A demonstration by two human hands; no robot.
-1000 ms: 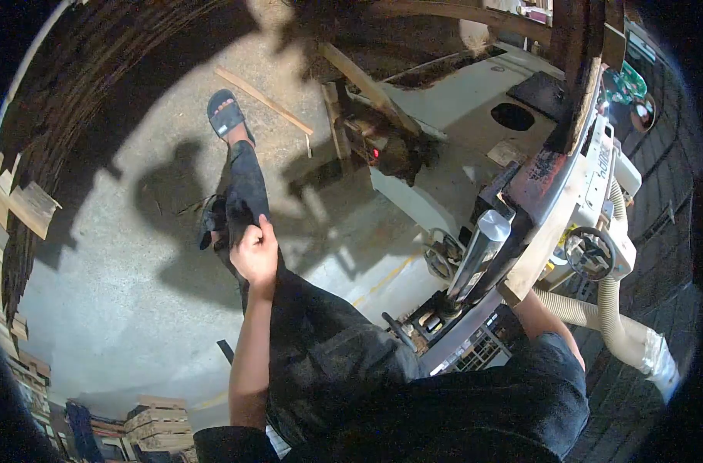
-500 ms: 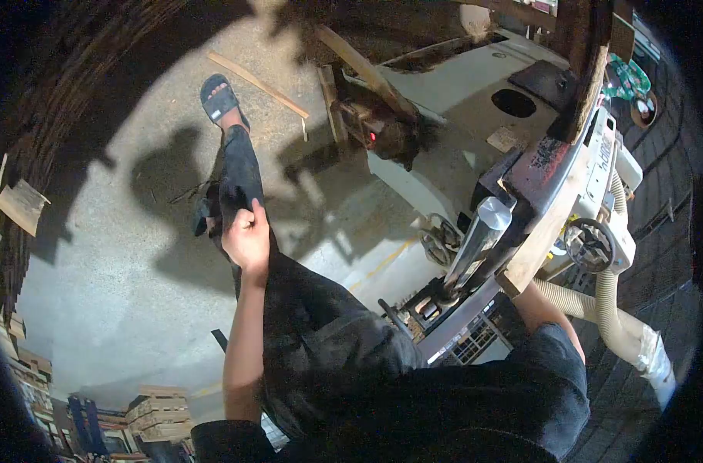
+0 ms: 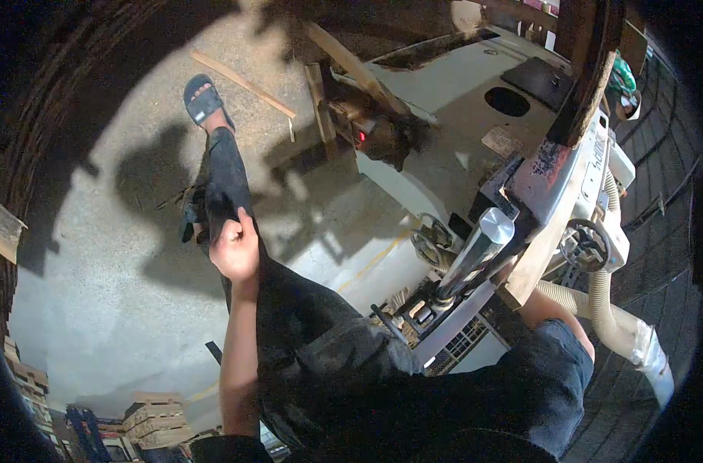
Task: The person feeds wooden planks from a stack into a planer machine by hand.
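Note:
My left hand point(image 3: 236, 251) is curled into a loose fist with the thumb up, in front of my dark trouser leg point(image 3: 239, 185). Nothing shows in it. On the right, my right forearm point(image 3: 556, 305) passes behind the near end of a pale wooden board point(image 3: 540, 266). A bit of skin shows at the board's other side, so my right hand appears to hold it from below; the fingers are mostly hidden. The board lies along the edge of a machine, close to a reddish metal part point(image 3: 540, 170). Left of it is a shiny metal cylinder point(image 3: 482, 243).
A black handwheel point(image 3: 585, 245) and ribbed hoses point(image 3: 600, 297) are on the machine's right. A thin wood strip point(image 3: 243, 83) lies on the floor beyond my sandalled foot point(image 3: 205, 100). Stacked wood pieces point(image 3: 152, 420) stand at lower left. A person in green point(image 3: 623, 76) is at far right.
The view has shifted, so most of the scene sits slightly further left. The board's near end has come a little closer to me. My left hand keeps its fist shape.

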